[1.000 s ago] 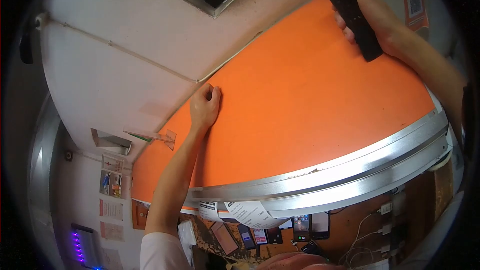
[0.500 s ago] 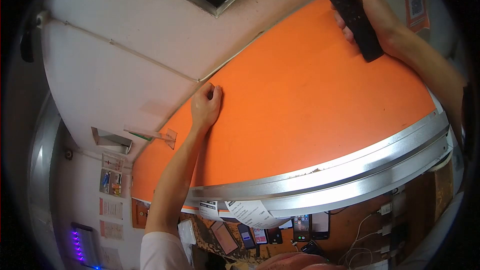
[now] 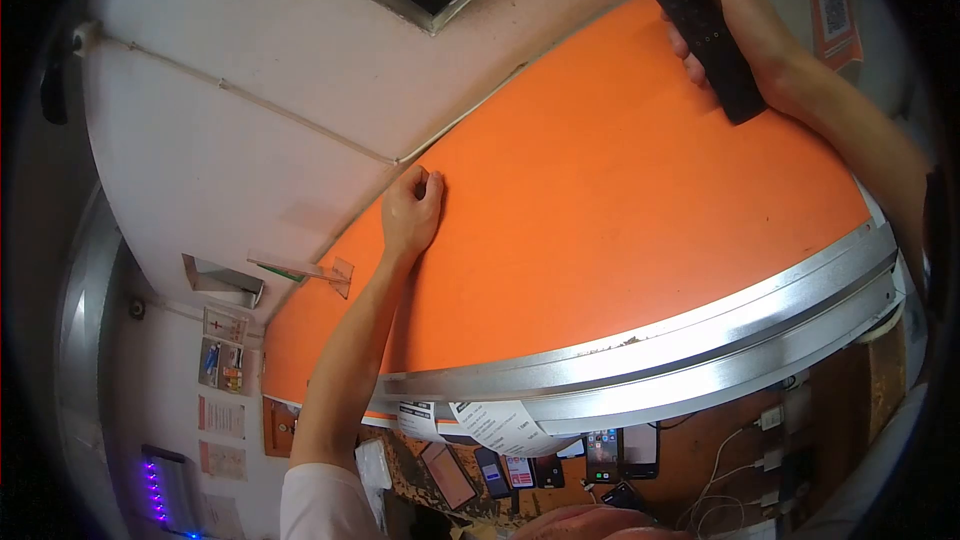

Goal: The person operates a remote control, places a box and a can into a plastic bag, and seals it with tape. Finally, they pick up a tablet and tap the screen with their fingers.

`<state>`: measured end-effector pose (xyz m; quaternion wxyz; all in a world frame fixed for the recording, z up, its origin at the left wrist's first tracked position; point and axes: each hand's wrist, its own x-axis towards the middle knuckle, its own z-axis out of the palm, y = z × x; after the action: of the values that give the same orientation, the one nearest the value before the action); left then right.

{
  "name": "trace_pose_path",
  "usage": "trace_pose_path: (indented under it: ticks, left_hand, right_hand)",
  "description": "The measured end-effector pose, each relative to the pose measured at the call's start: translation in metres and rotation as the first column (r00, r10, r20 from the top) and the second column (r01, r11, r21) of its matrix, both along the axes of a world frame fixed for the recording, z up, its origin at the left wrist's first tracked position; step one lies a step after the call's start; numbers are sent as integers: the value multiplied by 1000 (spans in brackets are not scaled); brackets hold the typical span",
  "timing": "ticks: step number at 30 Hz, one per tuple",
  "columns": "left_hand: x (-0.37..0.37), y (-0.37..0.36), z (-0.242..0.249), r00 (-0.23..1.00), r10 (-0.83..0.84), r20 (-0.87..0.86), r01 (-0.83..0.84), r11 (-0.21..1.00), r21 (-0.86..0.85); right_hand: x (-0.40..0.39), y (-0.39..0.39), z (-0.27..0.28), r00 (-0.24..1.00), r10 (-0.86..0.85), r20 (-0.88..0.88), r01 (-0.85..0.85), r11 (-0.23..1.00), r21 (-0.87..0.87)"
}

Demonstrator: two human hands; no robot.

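A black remote control [image 3: 710,50] with light buttons at its upper end is held in my right hand [image 3: 750,25], at the upper right above the orange counter top [image 3: 600,200]. The thumb lies along its near side and the other fingers wrap under it. My left hand [image 3: 412,210] rests on the orange surface near the wall, its fingers curled into a loose fist. Nothing shows in it, though the inside of the curl is hidden. A clear stand [image 3: 340,276] is to the left of my left forearm.
A metal rail [image 3: 640,365] edges the counter. Below it are several phones [image 3: 603,455], paper slips [image 3: 500,425] and white chargers [image 3: 770,418] with cables. A cable runs along the wall [image 3: 250,160]. An orange QR sign [image 3: 833,10] is at the upper right.
The remote's upper end has shifted very slightly to the left with my right hand. My left hand has not moved.
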<state>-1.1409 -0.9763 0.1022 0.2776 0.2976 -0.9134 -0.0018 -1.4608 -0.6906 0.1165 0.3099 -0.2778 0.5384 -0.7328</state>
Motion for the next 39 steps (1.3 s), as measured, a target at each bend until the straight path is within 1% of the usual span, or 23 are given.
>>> trace_pose_path:
  ticks: [3, 9, 12, 15, 16, 18, 19, 21, 24, 27, 30, 33, 37, 39]
  left_hand:
    - [-1, 2, 1, 1000, 6, 10, -6, 1000, -4]
    - [2, -6, -2, 1000, -6, 3, 6, 1000, 17]
    - [3, -10, -4, 1000, 3, 1, -3, 999, 36]
    - [2, -6, -2, 1000, 27, 13, -28, 998, 57]
    - [1, -4, -1, 999, 35, 19, -36, 997, 64]
    - [1, -3, -1, 1000, 8, 9, -8, 1000, 13]
    - [0, -3, -1, 1000, -7, 2, 8, 1000, -12]
    - [1, -5, -2, 1000, -11, -5, 11, 1000, 12]
    - [0, -1, -1, 1000, -10, 6, 9, 1000, 8]
    - [1, -1, -1, 1000, -3, 5, 3, 1000, 15]
    - [0, 0, 0, 1000, -2, -5, 2, 1000, 30]
    - [1, -3, -2, 1000, -1, -8, 1, 999, 35]
    - [2, -7, -4, 999, -40, -12, 40, 999, -25]
    - [2, -10, -5, 1000, -17, -7, 17, 1000, 3]
  right_hand:
    - [-2, 0, -2, 1000, 29, 7, -28, 1000, -12]
    - [-3, -3, -1, 1000, 16, -11, -17, 999, -48]
    - [4, 0, 2, 994, -53, -91, 51, 998, -30]
    - [4, 1, 4, 977, -39, -209, 38, 999, -8]
    - [4, 1, 4, 978, -26, -209, 23, 1000, -15]
    - [6, 2, 3, 979, -3, -206, -1, 1000, -20]
    - [6, 4, 3, 987, 52, -155, -58, 998, -34]
    - [9, 8, 5, 986, 158, -56, -162, 984, -75]
    - [13, 14, 11, 964, 241, -112, -254, 959, -124]
    - [13, 9, 5, 962, 220, -162, -242, 962, -130]
    - [10, 8, 4, 939, 252, -234, -284, 952, -114]
    - [7, 5, 0, 922, 249, -296, -297, 946, -128]
    - [10, 8, 3, 906, 238, -349, -289, 952, -101]
    - [14, 10, 6, 903, 226, -365, -282, 954, -107]
